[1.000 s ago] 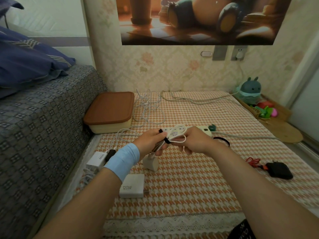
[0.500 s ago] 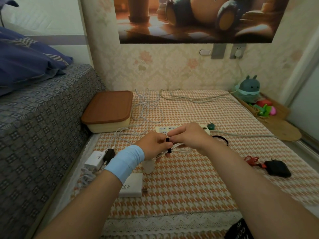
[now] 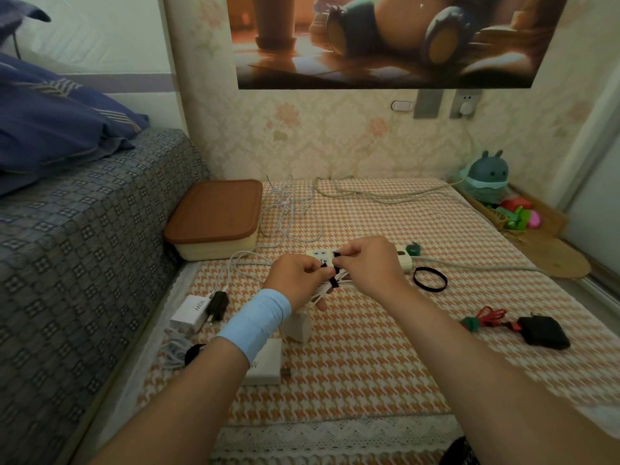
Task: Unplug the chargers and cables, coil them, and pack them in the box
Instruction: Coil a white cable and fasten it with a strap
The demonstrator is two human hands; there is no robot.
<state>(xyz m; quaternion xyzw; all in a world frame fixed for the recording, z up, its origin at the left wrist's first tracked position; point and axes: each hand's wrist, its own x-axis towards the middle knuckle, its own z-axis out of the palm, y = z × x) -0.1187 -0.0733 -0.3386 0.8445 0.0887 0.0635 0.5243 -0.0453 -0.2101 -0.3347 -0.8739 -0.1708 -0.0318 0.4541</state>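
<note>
My left hand grips a coiled white cable above the checked cloth. My right hand pinches a black strap wrapped round that coil. A small white charger hangs or stands just below the coil. Behind my hands lies a white power strip. The closed box with a brown lid sits at the back left. White chargers, a black plug and a black charger with a red cable lie around.
Loose white cables trail behind the strip toward the wall. A black elastic band lies right of my hands. A sofa borders the left. Toys and a wooden board sit at the right.
My hands have dropped slightly and drawn together. The right hand has moved from holding the coil's loops to pinching the black strap round it.
</note>
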